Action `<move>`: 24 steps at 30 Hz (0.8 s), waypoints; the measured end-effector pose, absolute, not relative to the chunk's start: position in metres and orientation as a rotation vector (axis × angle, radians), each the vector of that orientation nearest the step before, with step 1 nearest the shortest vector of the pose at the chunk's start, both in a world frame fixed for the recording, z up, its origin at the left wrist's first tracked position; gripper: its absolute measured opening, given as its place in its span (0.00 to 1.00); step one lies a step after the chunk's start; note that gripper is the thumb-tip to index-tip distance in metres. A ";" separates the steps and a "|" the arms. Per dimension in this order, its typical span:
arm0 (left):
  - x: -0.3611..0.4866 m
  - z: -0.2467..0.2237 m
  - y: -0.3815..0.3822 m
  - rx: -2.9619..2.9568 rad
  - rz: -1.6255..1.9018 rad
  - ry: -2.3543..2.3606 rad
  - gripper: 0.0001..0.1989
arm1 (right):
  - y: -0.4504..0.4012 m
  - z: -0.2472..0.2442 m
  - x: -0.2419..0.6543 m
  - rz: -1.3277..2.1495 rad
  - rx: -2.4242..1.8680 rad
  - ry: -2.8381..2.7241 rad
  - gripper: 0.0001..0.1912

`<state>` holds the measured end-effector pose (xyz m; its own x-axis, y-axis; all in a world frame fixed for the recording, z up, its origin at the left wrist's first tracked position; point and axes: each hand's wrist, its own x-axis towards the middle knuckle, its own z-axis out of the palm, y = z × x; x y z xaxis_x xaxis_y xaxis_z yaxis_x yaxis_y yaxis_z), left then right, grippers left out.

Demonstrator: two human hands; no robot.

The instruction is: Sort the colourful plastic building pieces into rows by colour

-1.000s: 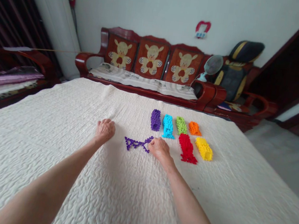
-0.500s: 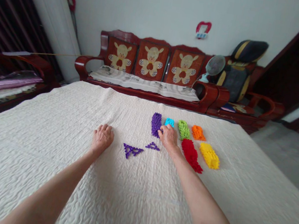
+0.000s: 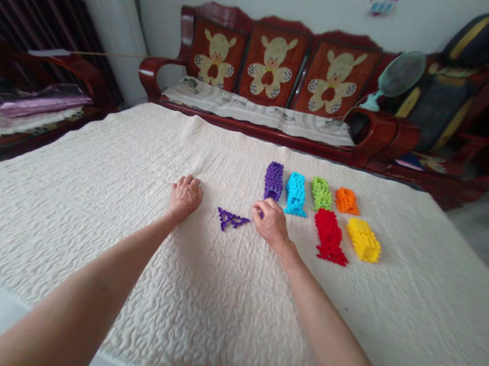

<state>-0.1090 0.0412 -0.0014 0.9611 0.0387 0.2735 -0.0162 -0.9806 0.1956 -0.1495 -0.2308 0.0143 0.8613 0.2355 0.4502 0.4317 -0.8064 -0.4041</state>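
Note:
My left hand (image 3: pixel 185 198) lies on the white quilted cover, fingers spread, with nothing in it. My right hand (image 3: pixel 270 221) is closed in a pinch around a small purple piece (image 3: pixel 261 214), mostly hidden by the fingers. Flat purple triangular pieces (image 3: pixel 231 220) lie between my two hands. Just beyond my right hand stands a purple stack (image 3: pixel 274 179). To its right are a light blue stack (image 3: pixel 296 193), a green stack (image 3: pixel 321 194) and an orange stack (image 3: pixel 347 201). Nearer to me lie a red stack (image 3: pixel 328 233) and a yellow stack (image 3: pixel 363 239).
The white quilted cover (image 3: pixel 193 296) spreads over a large surface. Behind it stands a wooden sofa (image 3: pixel 252 125) with bear cushions. A small fan (image 3: pixel 400 74) and a chair with a dark backrest are at the right.
My right hand has moved back from the purple stack and uncovered the light blue one. The single purple triangle is no longer visible apart from my right hand. The view has tilted down.

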 end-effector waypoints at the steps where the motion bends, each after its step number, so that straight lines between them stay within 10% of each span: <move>1: -0.109 -0.001 0.041 2.916 0.411 0.015 0.16 | -0.225 0.011 -0.156 -0.498 -2.530 -0.517 0.09; 24: -0.108 -0.002 0.042 2.904 0.422 -0.002 0.16 | -0.220 0.000 -0.168 -0.528 -2.401 -0.679 0.16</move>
<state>-0.1080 0.0416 -0.0020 0.9591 0.0282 0.2818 -0.0310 -0.9786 0.2035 -0.1682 -0.2202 0.0000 0.7919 0.3435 0.5049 0.5741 -0.7005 -0.4238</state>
